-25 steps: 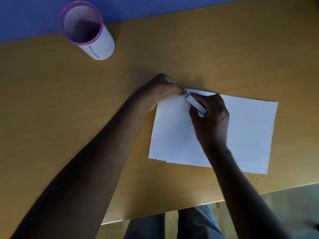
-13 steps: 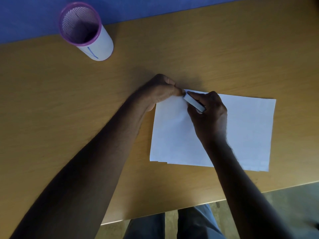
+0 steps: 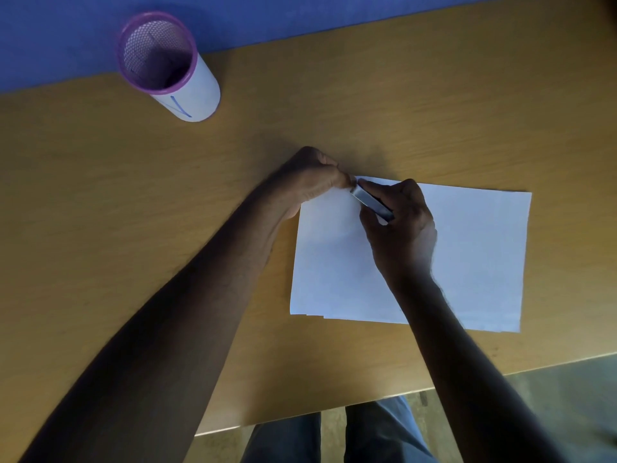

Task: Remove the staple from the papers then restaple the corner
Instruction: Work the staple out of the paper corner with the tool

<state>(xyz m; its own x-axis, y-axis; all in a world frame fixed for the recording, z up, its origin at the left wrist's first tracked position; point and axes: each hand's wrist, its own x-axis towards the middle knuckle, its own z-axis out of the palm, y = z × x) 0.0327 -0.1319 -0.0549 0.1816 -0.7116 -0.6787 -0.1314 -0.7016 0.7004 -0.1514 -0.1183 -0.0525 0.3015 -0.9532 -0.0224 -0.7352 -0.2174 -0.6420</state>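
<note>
Your right hand [image 3: 399,225] still grips the stapler [image 3: 371,202], nudged closer to the corner your left hand [image 3: 312,177] pinches; staple unseen.

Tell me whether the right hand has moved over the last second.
Yes, slightly. The right hand, gripping the metal tool, crept toward the far-left corner of the papers, closing on the left hand.

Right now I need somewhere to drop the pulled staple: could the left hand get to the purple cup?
Probably yes. The bare desk between the left hand and the cup holds nothing, though that hand now pinches the papers at their corner.
</note>
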